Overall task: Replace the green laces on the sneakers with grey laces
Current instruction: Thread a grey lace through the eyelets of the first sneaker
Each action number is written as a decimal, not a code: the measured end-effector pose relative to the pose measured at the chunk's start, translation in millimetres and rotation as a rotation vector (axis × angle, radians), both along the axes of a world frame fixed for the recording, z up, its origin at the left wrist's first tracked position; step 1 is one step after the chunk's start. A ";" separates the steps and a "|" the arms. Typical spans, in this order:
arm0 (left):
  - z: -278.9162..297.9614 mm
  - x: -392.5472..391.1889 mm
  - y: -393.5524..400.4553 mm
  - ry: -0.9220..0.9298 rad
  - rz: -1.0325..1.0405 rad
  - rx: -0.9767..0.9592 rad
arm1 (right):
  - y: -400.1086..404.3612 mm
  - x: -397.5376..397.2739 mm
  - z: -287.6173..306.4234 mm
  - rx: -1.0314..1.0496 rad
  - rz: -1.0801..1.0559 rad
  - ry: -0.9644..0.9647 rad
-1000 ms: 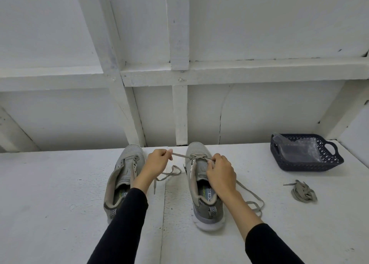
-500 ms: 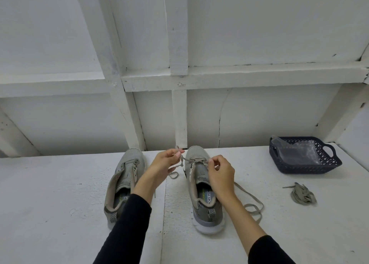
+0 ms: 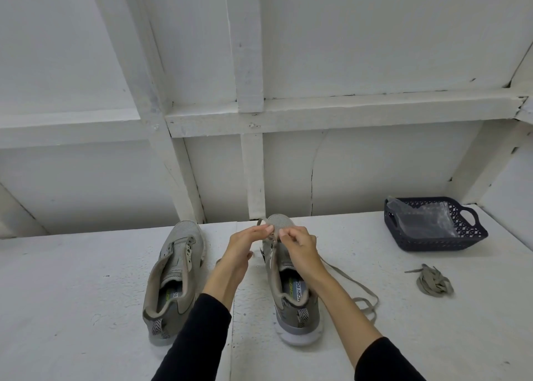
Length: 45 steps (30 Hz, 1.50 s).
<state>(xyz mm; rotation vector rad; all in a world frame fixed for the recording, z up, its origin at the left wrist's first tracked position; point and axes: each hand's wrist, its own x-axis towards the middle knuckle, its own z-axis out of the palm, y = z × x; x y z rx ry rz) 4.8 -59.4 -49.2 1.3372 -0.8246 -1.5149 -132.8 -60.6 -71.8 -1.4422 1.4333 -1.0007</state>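
Two bare hands are held close together over the toe end of the right sneaker (image 3: 284,277), which serves as the landmark below. The left hand (image 3: 245,246) is curled, with thumb and fingertips pinched on one end of a grey lace (image 3: 266,224) that arches up just above the sneaker's toe. The right hand (image 3: 300,246) is also curled and pinches the same lace near the front eyelets; exactly which eyelet is being worked cannot be told. From under the right hand the lace's other part (image 3: 350,287) is trailed loosely to the right of the sneaker and looped on the white tabletop (image 3: 72,308).

The lace is judged to be flat, soft and very light, with no stiffness of its own, so it would flop and twist if held mid-length. It is best taken close to its tip, between thumb and forefinger, where it can be steered through an eyelet. The sneaker looks light and soft-sided, and may slide when the lace is pulled, so steadying it at the eyelet row is advised.

To the left of that sneaker, the second sneaker (image 3: 176,279) is stood parallel, with no lace seen in its eyelets. Well to the right, a bundled lace (image 3: 434,281) is laid on the tabletop. Beyond it, further right and back, a dark basket (image 3: 473,236) holding clear plastic bags (image 3: 424,220) is placed.
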 end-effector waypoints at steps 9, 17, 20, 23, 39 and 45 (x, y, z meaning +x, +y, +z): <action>0.2 -0.4 -3.4 0.070 -0.002 0.039 | 0.6 -6.5 13.5 0.111 0.095 -0.100; -4.0 4.8 -7.0 0.156 0.194 0.100 | 9.5 -19.6 35.5 0.112 0.032 -0.410; -4.7 8.0 -7.7 0.215 0.265 0.183 | 6.4 -24.0 53.0 0.009 -0.056 -0.382; -7.4 15.4 -8.0 0.378 0.324 0.250 | 2.4 -30.2 69.6 -0.119 -0.068 -0.513; -4.3 18.4 1.0 0.548 0.218 0.023 | -1.7 -40.5 7.3 -0.084 -0.158 0.375; 1.1 9.2 -1.5 0.122 0.109 -0.012 | -11.8 -8.3 29.1 0.043 0.224 0.131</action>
